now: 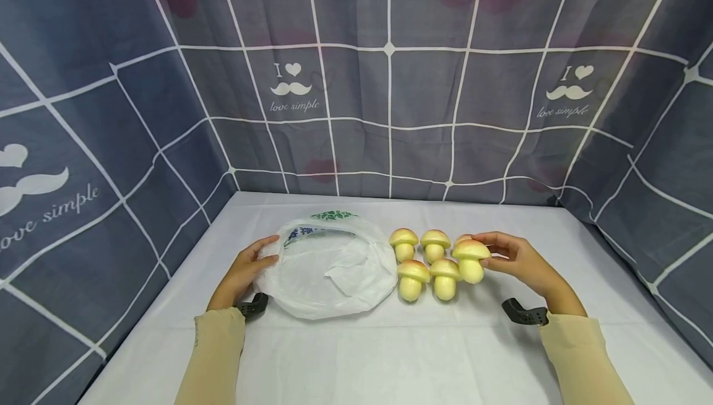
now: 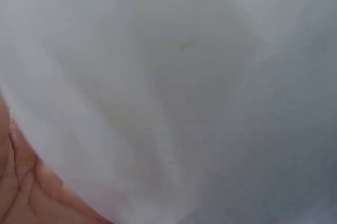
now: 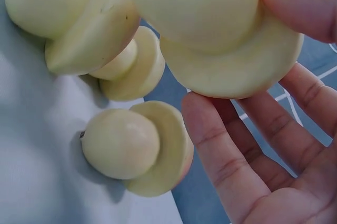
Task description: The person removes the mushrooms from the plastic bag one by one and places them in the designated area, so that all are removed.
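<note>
A white plastic bag (image 1: 356, 303) lies spread on the table, its mouth toward me, with green and blue print at the far side. My left hand (image 1: 243, 275) grips its left rim; in the left wrist view the film (image 2: 174, 77) fills nearly everything beside the palm. Between thumb and fingertips my right hand (image 1: 520, 262) pinches a yellow toy mushroom (image 1: 470, 262), held above the table with its stem down. In the right wrist view, the thumb is on the stem and fingertips touch the cap (image 3: 231, 71). Another mushroom (image 1: 463, 238) stands behind it, mostly hidden.
Several more mushrooms stand in two rows right of the bag, among them a front one (image 1: 412, 281) and a back one (image 1: 435, 245). A white cloth covers the table (image 1: 362, 361). Dark checked curtains (image 1: 356, 145) hang behind and on both sides.
</note>
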A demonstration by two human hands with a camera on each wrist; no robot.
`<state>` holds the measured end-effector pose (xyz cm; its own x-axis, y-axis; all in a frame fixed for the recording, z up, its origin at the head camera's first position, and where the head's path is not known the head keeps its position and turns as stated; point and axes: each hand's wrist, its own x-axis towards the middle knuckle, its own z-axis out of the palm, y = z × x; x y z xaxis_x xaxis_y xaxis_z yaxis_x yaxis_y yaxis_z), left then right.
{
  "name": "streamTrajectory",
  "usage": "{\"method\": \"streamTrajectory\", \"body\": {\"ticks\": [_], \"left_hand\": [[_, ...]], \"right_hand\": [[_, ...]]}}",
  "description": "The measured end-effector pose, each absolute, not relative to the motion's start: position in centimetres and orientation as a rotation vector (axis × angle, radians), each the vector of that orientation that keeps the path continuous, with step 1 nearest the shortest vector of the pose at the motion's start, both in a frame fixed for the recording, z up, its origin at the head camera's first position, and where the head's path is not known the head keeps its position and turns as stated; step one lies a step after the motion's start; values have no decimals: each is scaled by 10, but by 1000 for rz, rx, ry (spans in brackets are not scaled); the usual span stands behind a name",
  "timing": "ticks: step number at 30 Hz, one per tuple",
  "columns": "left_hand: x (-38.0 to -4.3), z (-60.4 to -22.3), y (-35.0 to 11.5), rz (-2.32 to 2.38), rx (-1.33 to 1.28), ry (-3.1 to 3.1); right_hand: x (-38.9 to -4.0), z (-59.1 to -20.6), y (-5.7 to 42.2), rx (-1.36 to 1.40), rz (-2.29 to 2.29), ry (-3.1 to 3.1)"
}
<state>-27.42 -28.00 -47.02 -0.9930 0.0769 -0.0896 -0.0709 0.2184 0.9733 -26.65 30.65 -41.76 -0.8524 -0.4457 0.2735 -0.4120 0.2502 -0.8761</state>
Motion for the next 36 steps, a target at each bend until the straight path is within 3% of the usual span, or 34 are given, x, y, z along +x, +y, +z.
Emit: {"method": "streamTrajectory", "body": {"ticks": [36], "left_hand": [[-275,-470,-282,1876,6,2358]], "right_hand": [[-269,-466,343,-747,-1869,2191]]}}
